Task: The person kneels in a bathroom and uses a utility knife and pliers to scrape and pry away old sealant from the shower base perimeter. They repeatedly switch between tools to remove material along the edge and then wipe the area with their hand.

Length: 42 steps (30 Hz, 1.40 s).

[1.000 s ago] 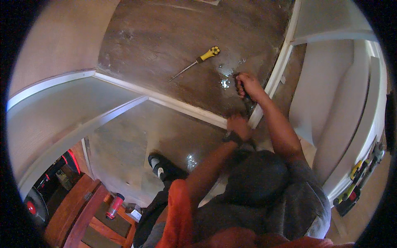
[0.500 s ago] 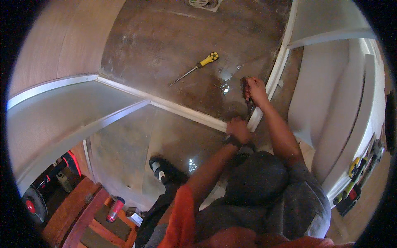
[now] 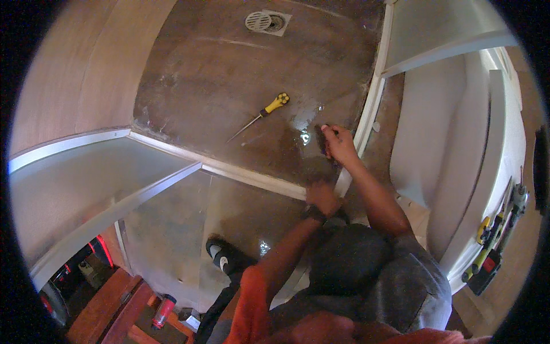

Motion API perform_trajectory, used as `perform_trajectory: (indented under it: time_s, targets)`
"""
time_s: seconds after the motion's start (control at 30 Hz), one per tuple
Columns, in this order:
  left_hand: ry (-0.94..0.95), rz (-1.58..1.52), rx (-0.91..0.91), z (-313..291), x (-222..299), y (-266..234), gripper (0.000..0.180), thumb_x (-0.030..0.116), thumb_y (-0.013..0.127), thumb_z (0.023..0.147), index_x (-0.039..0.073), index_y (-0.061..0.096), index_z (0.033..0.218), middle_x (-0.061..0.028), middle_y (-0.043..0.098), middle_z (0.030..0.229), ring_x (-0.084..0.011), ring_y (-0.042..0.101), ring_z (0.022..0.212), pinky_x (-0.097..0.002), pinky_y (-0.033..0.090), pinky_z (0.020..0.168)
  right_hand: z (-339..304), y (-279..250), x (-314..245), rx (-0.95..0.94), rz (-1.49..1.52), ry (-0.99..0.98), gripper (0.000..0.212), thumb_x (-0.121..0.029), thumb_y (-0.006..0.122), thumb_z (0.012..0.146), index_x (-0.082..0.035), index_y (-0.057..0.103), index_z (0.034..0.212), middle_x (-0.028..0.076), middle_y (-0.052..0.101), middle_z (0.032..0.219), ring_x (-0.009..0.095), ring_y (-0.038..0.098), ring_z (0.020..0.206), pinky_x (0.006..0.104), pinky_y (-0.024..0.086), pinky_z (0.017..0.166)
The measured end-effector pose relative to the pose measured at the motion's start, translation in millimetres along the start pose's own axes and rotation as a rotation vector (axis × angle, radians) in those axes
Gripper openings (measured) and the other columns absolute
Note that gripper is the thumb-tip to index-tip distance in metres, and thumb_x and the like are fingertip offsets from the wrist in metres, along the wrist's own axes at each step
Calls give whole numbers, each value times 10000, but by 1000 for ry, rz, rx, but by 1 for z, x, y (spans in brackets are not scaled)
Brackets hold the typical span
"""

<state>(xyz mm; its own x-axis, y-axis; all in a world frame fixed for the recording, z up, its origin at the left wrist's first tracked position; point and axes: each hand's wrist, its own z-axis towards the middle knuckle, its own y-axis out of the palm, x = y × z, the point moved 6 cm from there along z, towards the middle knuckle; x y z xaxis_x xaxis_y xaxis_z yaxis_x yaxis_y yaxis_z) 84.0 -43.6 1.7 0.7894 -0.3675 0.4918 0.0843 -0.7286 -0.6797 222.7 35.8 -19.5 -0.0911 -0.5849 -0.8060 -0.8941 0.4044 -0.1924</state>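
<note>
My right hand [image 3: 339,145] is closed around a dark tool [image 3: 322,140] above the wet floor, just inside the white frame rail on the right. Its kind does not show. Where the two rails meet in a corner, my left hand [image 3: 322,196], with a dark watch [image 3: 314,214] on its wrist, reaches down; its fingers are smeared by motion. A screwdriver [image 3: 276,104] with a yellow and black handle lies on the brown floor to the left of my hands. The white lower rail [image 3: 246,174] runs leftward from the corner.
A floor drain [image 3: 269,23] with its round grate shifted aside is at the far end. Frosted panels [image 3: 109,166] stand at the left. Several hand tools [image 3: 497,241] lie along a white ledge at right. A wooden stool [image 3: 109,304] and a red can-like object [image 3: 164,312] are at lower left.
The view has shifted, bringing the drain fully into sight. My right hand's grip on the dark tool has turned a little, and less of the tool shows. The screwdriver lies still.
</note>
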Motion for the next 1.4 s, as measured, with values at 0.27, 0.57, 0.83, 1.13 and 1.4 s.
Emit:
perform_trajectory:
  time_s: [0.27, 0.57, 0.83, 1.13, 1.4]
  targets:
    - [-102, -19, -231, 3, 0, 5, 691, 606, 785, 698, 103, 723, 1167, -180, 663, 1197, -377, 607, 1150, -527, 444, 1001, 17, 34, 1, -503, 132, 89, 390, -349, 591, 987, -48, 557, 742, 75, 501, 526, 189, 517, 443, 354, 458, 451]
    - [-111, -91, -186, -3, -8, 9, 624, 582, 778, 715, 76, 748, 1080, -184, 669, 1177, -371, 598, 1151, -505, 427, 1017, 33, 61, 21, -788, 112, 429, 298, -367, 592, 978, -111, 557, 829, 37, 507, 596, 186, 544, 510, 380, 471, 503]
    - [-119, -122, -166, -2, -3, -3, 578, 522, 801, 712, 82, 739, 1082, -146, 647, 1198, -332, 560, 1185, -481, 405, 1029, 31, 56, 5, -543, 41, 403, 370, -364, 640, 977, -82, 516, 772, 43, 485, 568, 174, 487, 470, 375, 436, 457]
    - [-125, -114, -106, 0, -8, 9, 545, 506, 832, 639, 122, 754, 1017, -113, 659, 1145, -296, 578, 1112, -446, 390, 1007, 17, 75, 3, -681, 74, 407, 474, -448, 552, 1023, -79, 497, 732, 38, 445, 540, 171, 432, 415, 358, 399, 412]
    - [-52, -123, -277, 8, -8, 0, 603, 457, 786, 773, 74, 680, 1227, -169, 692, 1161, -362, 619, 1141, -510, 463, 995, 30, 51, 16, -748, 344, 482, 488, -489, 509, 1032, -72, 498, 778, 67, 484, 549, 187, 476, 423, 375, 400, 415]
